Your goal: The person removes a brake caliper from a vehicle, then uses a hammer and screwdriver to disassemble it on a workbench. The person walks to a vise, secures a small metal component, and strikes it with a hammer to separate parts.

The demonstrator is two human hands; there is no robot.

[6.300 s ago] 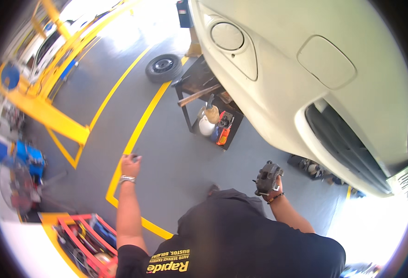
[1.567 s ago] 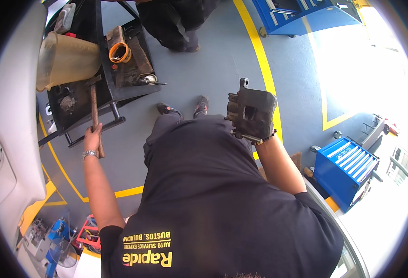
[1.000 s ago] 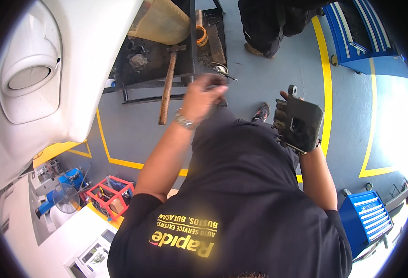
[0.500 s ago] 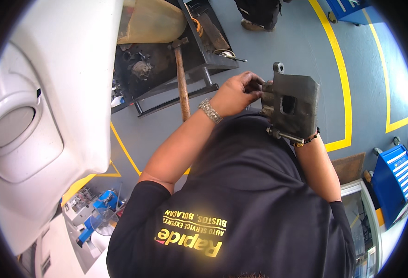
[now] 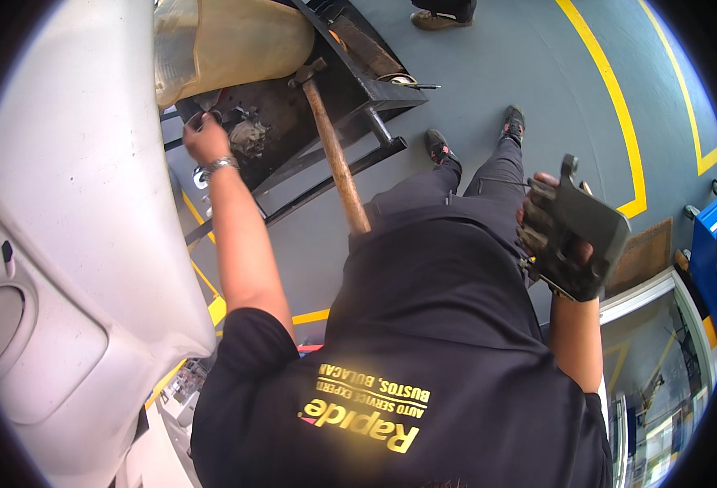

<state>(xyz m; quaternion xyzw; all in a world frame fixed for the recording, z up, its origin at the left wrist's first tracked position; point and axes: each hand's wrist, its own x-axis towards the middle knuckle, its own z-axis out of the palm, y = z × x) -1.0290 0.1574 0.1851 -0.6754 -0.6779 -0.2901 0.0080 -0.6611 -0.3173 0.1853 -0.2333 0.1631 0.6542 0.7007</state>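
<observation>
Left hand [image 5: 206,141] moved left of the hammer [image 5: 334,150], half-curled, grasp unclear; keep your right hand [image 5: 584,253] firmly gripping the brake caliper [image 5: 605,224].

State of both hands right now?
Left hand: at the cart, fingers bent; can't tell if it grips anything.
Right hand: closed, holding the caliper.

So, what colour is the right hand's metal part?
The metal part is dark grey, clearest in the head view.
</observation>
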